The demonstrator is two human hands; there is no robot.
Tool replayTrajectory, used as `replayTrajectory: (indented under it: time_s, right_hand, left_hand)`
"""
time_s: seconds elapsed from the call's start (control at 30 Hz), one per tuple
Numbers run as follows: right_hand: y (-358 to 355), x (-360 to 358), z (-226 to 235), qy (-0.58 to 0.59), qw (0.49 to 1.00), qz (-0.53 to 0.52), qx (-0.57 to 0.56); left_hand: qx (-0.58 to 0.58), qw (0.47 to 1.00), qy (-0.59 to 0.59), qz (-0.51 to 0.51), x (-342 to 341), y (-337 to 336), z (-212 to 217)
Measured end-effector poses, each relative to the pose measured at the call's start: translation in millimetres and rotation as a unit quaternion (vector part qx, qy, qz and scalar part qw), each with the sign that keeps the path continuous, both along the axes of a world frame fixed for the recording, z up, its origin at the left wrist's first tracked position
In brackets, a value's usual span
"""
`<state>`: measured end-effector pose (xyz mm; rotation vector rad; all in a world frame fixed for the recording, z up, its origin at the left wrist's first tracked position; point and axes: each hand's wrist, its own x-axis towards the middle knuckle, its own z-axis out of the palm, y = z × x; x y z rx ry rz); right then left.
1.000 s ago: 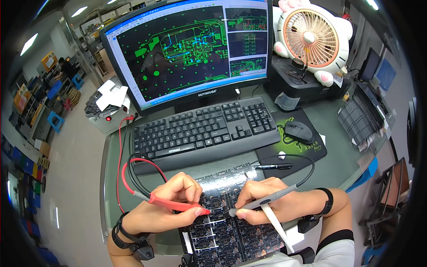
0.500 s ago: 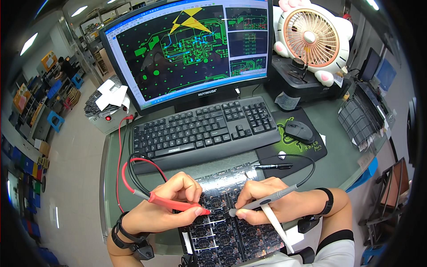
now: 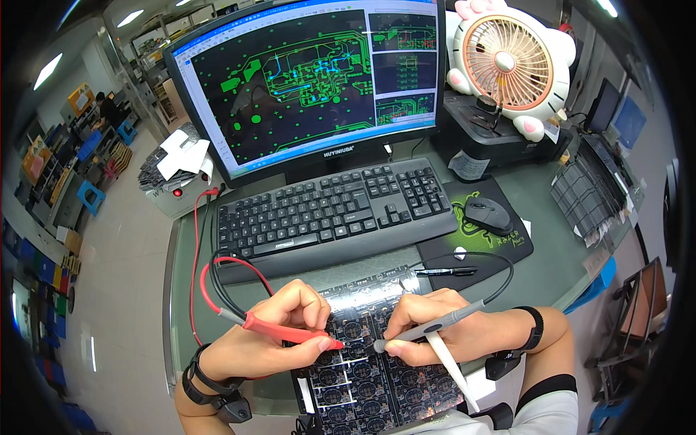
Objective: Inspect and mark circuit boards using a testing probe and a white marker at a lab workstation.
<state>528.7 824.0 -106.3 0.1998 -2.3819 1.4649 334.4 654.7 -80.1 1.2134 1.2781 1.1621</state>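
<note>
A panel of black circuit boards [image 3: 377, 395] lies tilted at the table's near edge, below the keyboard. My left hand [image 3: 279, 337] is closed round a red test probe [image 3: 286, 332], its tip down at a board left of the panel's middle. In my right hand [image 3: 435, 330] is a grey test probe [image 3: 435, 325], tip pointing left, close to the red one. A white pen-like stick [image 3: 451, 371] also sticks out from under my right hand, slanting down over the panel; whether the fingers grip it I cannot tell. Both probe tips are too small to show contact.
Behind stand a keyboard [image 3: 333, 206] and a monitor [image 3: 290, 80] with a green circuit layout. To the right are a mouse [image 3: 487, 214] on its mat, a black pen [image 3: 448, 271] and a fan [image 3: 504, 61]. A red cable [image 3: 194, 275] runs from a box [image 3: 177, 192] on the left.
The large yellow shape at the top of the monitor's layout has vanished. My hands and both probes hold the same place.
</note>
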Motion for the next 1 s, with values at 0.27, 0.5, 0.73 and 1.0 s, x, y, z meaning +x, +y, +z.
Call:
replayTrajectory:
  time_s: [0.27,0.5,0.73,1.0]
  right_hand:
    - [0,1,2,-0.01,1.0,0.001,-0.006]
    - [2,-2,2,-0.011,1.0,-0.002,-0.005]
    - [0,0,2,-0.015,1.0,-0.003,-0.009]
    - [-1,5,11,-0.061,0.992,0.016,-0.108]
  left_hand:
    - [0.001,1.0,-0.006,0.004,2,0,1]
    - [0.003,1.0,-0.005,0.001,-2,2,-1]
    - [0.017,1.0,0.003,-0.012,0,0,2]
    - [0.005,1.0,0.002,-0.013,2,0,0]
